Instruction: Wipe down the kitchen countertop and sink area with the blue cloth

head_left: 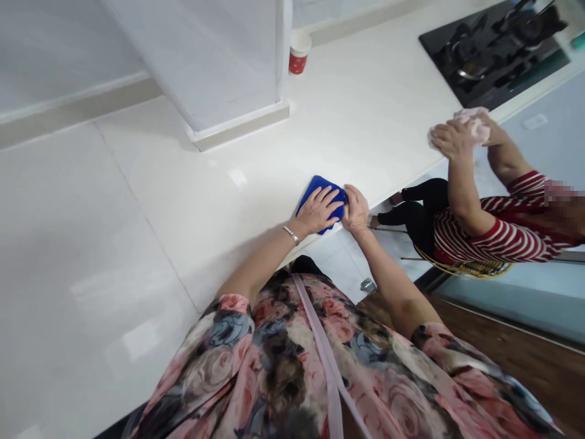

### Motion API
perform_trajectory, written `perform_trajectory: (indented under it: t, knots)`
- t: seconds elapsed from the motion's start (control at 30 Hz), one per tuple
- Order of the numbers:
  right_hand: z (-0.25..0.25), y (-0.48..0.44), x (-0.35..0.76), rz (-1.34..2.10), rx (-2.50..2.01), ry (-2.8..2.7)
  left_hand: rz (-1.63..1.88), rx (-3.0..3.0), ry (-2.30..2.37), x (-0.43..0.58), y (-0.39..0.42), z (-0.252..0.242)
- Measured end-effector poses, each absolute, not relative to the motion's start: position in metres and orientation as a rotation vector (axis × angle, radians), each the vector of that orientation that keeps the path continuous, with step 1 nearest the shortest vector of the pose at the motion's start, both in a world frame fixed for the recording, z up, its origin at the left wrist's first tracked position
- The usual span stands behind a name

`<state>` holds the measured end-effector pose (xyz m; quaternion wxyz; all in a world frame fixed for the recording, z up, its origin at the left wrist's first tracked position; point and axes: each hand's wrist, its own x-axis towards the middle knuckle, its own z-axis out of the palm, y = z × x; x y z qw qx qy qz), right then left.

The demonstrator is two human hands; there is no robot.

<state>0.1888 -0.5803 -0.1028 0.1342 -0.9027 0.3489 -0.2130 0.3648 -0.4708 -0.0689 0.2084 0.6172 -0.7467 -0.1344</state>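
A folded blue cloth [319, 183] lies on the white countertop [237, 207] close to its front edge. My left hand [319, 211], with a bracelet on the wrist, rests flat on top of the cloth, its fingers spread. At the cloth's right edge is my right hand [357, 210], fingers curled in and gripping that side. Part of the cloth is hidden beneath my left palm, and the right fingertips are only partly visible.
A pillar [228, 67] juts onto the counter. Behind it stands a red and white paper cup [298, 53]. The black gas stove [493, 52] is at the far right. A seated person in a striped top [498, 225] holds a pale cloth [478, 125] beside the counter.
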Motion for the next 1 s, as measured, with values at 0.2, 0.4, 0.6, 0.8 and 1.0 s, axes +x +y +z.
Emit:
perform_trajectory:
  t: [0.2, 0.4, 0.6, 0.8, 1.0]
  knots:
    - [-0.104, -0.583, 0.19, -0.652, -2.652, 0.998, -0.386, 1.722, -2.056, 0.374, -0.425, -0.064]
    - [-0.109, -0.583, 0.195, -0.733, -2.627, 1.01, -0.395, 1.79, -2.036, 0.401, -0.315, -0.058]
    - [-0.114, -0.579, 0.197, -0.801, -2.598, 1.06, -0.377, 1.83, -2.056, 0.422, -0.261, -0.061]
    - [-0.111, -0.575, 0.199, -0.775, -2.555, 1.105, -0.351, 1.954, -1.967, 0.408, -0.277, -0.052]
    - [-0.104, -0.573, 0.197, -0.607, -2.534, 1.159, -0.395, 1.979, -1.94, 0.391, -0.311, -0.053]
